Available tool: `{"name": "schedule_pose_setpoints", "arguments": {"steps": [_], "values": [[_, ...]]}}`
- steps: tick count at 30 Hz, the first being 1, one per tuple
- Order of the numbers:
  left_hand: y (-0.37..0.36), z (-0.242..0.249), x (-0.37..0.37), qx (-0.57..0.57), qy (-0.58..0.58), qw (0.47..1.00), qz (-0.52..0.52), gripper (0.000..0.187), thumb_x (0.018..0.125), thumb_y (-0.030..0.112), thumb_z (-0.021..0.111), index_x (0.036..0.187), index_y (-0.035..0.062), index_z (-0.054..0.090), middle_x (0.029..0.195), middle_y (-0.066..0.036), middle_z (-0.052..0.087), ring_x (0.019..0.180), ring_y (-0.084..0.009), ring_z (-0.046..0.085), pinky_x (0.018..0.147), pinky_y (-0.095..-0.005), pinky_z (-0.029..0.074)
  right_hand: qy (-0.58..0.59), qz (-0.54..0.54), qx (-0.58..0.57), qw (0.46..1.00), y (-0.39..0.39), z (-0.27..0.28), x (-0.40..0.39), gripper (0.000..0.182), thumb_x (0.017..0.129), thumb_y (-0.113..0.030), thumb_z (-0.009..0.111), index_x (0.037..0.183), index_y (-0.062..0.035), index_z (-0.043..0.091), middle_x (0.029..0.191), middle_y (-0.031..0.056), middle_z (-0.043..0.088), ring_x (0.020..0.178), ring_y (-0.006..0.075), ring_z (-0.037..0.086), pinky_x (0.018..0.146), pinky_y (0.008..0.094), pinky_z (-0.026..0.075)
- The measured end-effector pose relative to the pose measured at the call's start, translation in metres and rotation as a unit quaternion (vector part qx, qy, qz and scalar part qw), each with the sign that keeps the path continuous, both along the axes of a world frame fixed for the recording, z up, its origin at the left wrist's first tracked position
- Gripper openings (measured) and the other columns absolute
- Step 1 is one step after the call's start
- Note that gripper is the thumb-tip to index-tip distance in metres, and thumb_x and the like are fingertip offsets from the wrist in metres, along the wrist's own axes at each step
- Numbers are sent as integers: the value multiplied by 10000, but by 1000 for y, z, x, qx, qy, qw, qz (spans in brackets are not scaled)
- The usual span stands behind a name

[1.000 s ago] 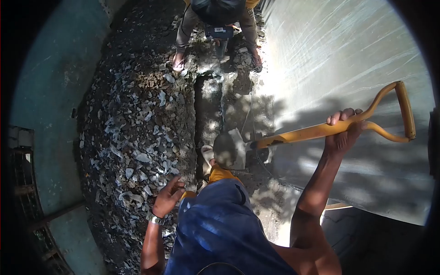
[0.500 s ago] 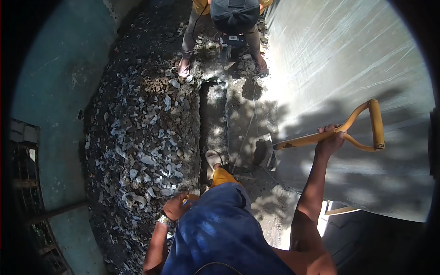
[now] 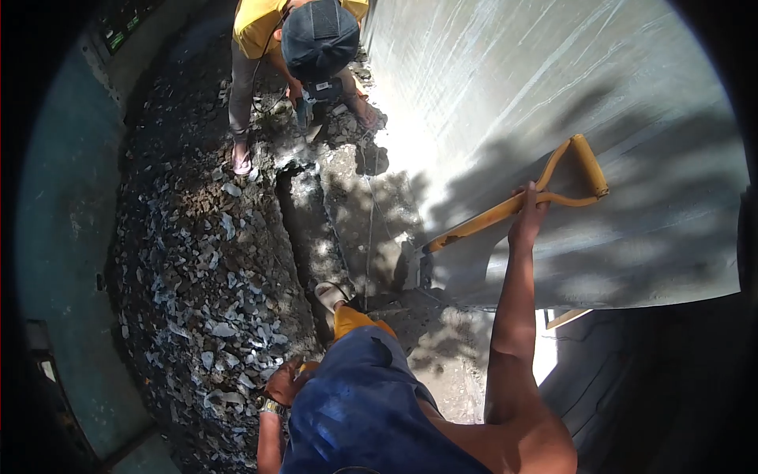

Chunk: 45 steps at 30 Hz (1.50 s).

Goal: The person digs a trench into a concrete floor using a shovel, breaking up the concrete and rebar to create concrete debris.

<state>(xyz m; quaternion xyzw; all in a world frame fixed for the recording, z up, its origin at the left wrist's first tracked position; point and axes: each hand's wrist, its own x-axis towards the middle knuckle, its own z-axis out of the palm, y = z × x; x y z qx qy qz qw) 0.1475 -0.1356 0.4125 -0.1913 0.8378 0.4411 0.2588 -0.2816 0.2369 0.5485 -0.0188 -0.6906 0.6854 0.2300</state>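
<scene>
A shovel (image 3: 482,220) with a yellow shaft and D-shaped handle leans toward the pale wall on the right. My right hand (image 3: 529,215) is wrapped round its shaft just below the D-shaped part. Down at the left of my blue shirt, my left hand (image 3: 284,382), with a watch on the wrist, is curled at my yellow shorts, beside something yellow-orange; what it holds, if anything, is hidden. The shovel's lower end (image 3: 421,261) is near the broken concrete floor and hard to make out.
Rubble (image 3: 213,292) covers the ground on the left. A narrow trench (image 3: 296,225) runs ahead of my sandalled foot (image 3: 332,296). A person in a yellow top and dark cap (image 3: 320,39) bends over a power tool (image 3: 304,110). A pale wall (image 3: 632,229) stands at right.
The whole view has turned, so the person and trench appear further left. The shovel handle sits further left and higher in view, still in my right hand. The other person's yellow top shows more.
</scene>
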Motion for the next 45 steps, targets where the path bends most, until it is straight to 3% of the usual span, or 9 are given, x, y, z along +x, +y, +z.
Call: {"name": "schedule_pose_setpoints", "arguments": {"steps": [8,11,16,18,20,23,28,32,45], "values": [[-14,-5,-3,-24,-13,999,-44,597,847,387,596,1319,47,462,1272,-217,530,1144,-355,538,947,-389,441,16,-18,33,999,11,-20,31,509,959,-287,510,1321,32,350,1264,129,453,1140,182,451,974,326,343],[-23,-24,18,-31,-7,998,-46,605,850,370,589,1339,46,438,1275,-221,527,1175,-361,512,975,-398,417,-138,-83,32,986,35,-53,48,416,968,-312,483,1224,15,458,1144,128,552,1028,195,533,949,348,398],[-26,-30,16,20,-6,998,-63,631,869,362,592,1378,49,388,1304,-221,498,1193,-321,505,981,-383,415,9,-208,222,953,15,4,153,358,957,-200,486,1241,14,445,1229,139,480,1132,232,483,1014,364,352],[-22,-32,4,-1,-28,990,-135,625,872,361,585,1383,69,374,1338,-189,476,1237,-327,460,1009,-389,390,120,-347,312,876,45,36,166,520,951,-299,523,1333,1,337,1297,172,398,1177,272,433,1032,384,334],[-12,-21,-1,-40,-62,987,-140,566,870,333,588,1354,99,410,1311,-167,503,1190,-346,495,981,-402,414,200,-366,270,868,81,61,169,610,939,-362,539,1355,6,285,1312,198,346,1196,302,407,1032,410,332],[-12,-67,11,8,-34,987,-159,484,871,328,576,1285,107,458,1231,-185,550,1108,-366,540,899,-433,445,137,-449,339,815,94,90,174,680,926,-397,553,1372,17,250,1317,230,309,1211,321,395,1021,423,345],[9,-21,34,-62,56,992,-97,441,837,270,616,1230,100,512,1132,-186,600,1024,-370,565,866,-415,447,128,-380,305,864,137,90,144,775,906,-413,579,1396,64,214,1321,261,294,1216,351,391,1013,409,371],[11,-55,87,-20,-9,987,-162,442,863,332,578,1236,106,511,1104,-159,613,993,-317,584,824,-379,462,126,-417,204,877,124,83,139,730,913,-395,565,1374,96,285,1293,273,338,1192,361,413,1009,411,382],[26,-100,100,-102,-27,954,-282,502,895,445,508,1224,66,514,1041,-112,636,876,-216,612,697,-340,479,141,-462,287,827,128,75,135,693,934,-411,509,1364,95,308,1240,284,386,1163,374,434,975,424,382]]}}
